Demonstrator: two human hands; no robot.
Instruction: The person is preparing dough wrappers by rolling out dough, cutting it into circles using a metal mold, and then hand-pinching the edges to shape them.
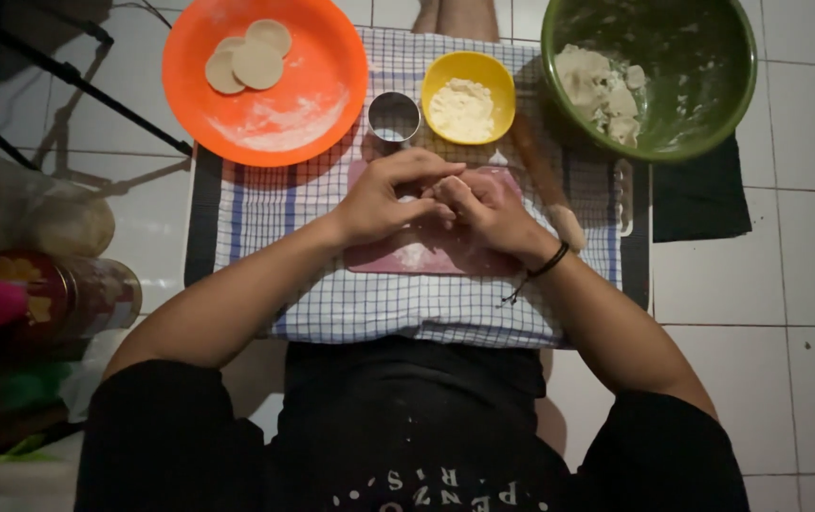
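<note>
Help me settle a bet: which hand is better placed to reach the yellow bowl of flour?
Probably the right hand: the yellow bowl of flour sits straight beyond it, while the left hand lies nearer the round metal cutter. Both hands are together over the pink board.

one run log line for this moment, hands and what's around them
left hand: closed beside right | right hand: closed, contents hidden | under: pink rectangular board | near: round orange plastic plate with three dough discs
</note>
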